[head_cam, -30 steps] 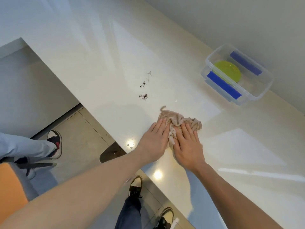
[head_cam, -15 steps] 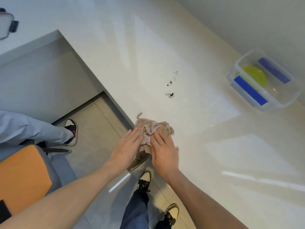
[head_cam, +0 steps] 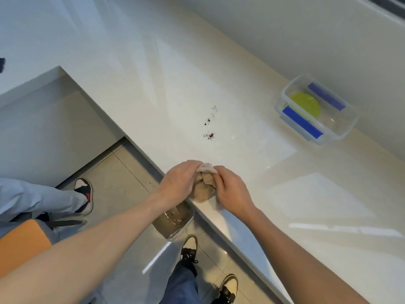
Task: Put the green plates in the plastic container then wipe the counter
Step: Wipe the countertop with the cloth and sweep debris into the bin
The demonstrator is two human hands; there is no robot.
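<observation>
Since the white counter (head_cam: pixel 252 62) takes up most of what lies in front of me, I judge the wiping is the step in hand and that it wants long, overlapping passes rather than dabs. The clear plastic container (head_cam: pixel 315 110) with blue clips sits far right by the wall, and at least one green plate (head_cam: pixel 305 104) lies inside it; whether more are stacked under it I cannot tell, but that half of the job looks settled. Below the near edge of the counter a small bin (head_cam: pixel 173 222) stands on the floor, just under my hands, which I take to be a handy place to shake the rag out.

My left hand (head_cam: pixel 178 183) and right hand (head_cam: pixel 232 189) are both curled shut around the beige cloth (head_cam: pixel 203 185), bunching it between them at the counter's near edge, where it touches the surface. I would fold it flat before pressing down, so a broad face meets the top.

The dark crumbs (head_cam: pixel 209 126) lie farther in than the cloth and apart from it, between my hands and the container. I would reach past them and draw them back toward the edge, so nothing scatters right toward the container.
</observation>
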